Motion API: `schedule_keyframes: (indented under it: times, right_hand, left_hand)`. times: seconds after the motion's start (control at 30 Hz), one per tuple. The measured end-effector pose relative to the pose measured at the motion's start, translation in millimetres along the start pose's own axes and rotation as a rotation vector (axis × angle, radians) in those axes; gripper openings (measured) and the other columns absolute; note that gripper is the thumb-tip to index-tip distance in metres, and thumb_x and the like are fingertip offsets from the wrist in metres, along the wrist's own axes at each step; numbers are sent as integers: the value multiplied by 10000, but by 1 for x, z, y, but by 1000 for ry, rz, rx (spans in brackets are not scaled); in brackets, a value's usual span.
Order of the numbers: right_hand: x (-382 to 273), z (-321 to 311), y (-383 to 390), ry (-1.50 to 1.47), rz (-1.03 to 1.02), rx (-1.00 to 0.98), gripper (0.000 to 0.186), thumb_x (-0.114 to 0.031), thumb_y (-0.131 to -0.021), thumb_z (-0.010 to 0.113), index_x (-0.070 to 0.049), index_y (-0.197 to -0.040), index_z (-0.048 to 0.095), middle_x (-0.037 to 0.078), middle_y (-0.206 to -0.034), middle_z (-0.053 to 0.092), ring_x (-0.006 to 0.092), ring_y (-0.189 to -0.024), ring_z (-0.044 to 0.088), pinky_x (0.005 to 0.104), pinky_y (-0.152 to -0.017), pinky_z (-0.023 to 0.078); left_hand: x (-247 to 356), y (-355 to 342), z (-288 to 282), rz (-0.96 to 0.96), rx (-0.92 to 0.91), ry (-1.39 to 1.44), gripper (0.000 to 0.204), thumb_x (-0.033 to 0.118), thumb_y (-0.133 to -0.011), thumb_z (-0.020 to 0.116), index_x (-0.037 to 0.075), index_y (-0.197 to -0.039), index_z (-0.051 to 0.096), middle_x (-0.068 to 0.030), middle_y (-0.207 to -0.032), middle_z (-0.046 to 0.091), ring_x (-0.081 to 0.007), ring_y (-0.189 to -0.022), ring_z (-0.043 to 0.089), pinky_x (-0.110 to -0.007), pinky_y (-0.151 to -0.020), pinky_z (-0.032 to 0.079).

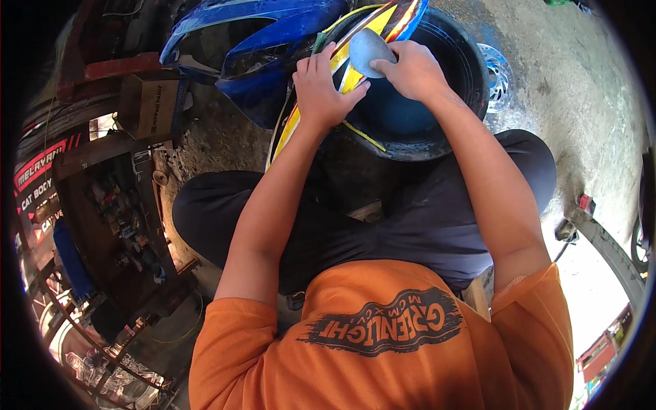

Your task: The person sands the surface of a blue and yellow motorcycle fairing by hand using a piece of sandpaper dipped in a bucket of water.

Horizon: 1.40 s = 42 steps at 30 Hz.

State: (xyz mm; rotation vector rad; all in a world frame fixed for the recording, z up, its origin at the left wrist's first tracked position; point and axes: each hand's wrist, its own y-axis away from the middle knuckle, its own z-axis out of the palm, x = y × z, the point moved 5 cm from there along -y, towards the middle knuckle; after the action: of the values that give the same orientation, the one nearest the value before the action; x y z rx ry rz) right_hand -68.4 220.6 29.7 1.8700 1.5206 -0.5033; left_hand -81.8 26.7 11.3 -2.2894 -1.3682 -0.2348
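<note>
Both of my hands are at a long, narrow motorcycle body panel (287, 133) with yellow, white, red and blue stripes, held slanting over the left side of a black round tub (400, 156). My left hand (321, 96) grips the panel midway, thumb toward the tub and fingers over its far edge. In my right hand (415, 72), pinched between thumb and fingers, is a thin grey sheet with a rounded edge (367, 51). It lies against or just over the striped face; contact cannot be made out. Below the panel, a thin yellow strip (365, 137) crosses the tub's near side.
Shiny blue body panels (273, 41) lie at the far left of the tub. A drilled metal brake disc (504, 72) rests beside its right rim. Further left stand a cardboard box (152, 106) and a cluttered wooden shelf (102, 205). My bent legs (437, 219) flank the near side.
</note>
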Motion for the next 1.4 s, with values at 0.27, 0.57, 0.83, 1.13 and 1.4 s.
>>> schedule_keyframes:
  times: [0.27, 0.57, 0.83, 1.13, 1.4]
  right_hand:
    - [0, 5, 2, -32, 15, -12, 407, -371, -921, 716, -32, -1141, 761, 222, -1092, 740, 389, -1042, 705, 473, -936, 546]
    - [-7, 12, 9, 18, -112, 41, 418, -352, -933, 717, -7, -1166, 754, 248, -1058, 737, 392, -980, 713, 465, -932, 540]
    - [-8, 15, 10, 21, -129, -40, 402, -326, -948, 707, -1, -1184, 741, 249, -1073, 733, 402, -999, 706, 465, -939, 540]
    - [-11, 10, 12, 66, -61, -76, 389, -311, -945, 699, -50, -1233, 729, 199, -1190, 726, 371, -1119, 689, 462, -1002, 531]
    - [-9, 14, 12, 42, -114, 31, 349, -310, -941, 707, -16, -1123, 757, 240, -1003, 734, 404, -946, 705, 469, -893, 543]
  left_hand:
    - [0, 0, 0, 0, -8, 5, 939, 474, -663, 871, 75, -1436, 518, -141, -1268, 619, -338, -1196, 505, -476, -997, 402]
    - [0, 0, 0, 0, -31, -5, 929, 428, -658, 875, 56, -1430, 516, -140, -1299, 624, -368, -1200, 522, -482, -1025, 418]
    - [-1, -1, 1, 29, -16, 8, 944, 417, -644, 880, 59, -1435, 511, -140, -1283, 622, -372, -1191, 525, -485, -1021, 418]
    - [-2, 0, 1, 23, -23, 9, 948, 410, -648, 883, 52, -1440, 507, -147, -1286, 623, -376, -1188, 529, -487, -1020, 417]
    - [-1, -1, 0, 19, -26, -7, 929, 439, -664, 875, 51, -1429, 517, -148, -1278, 628, -371, -1181, 527, -486, -1005, 424]
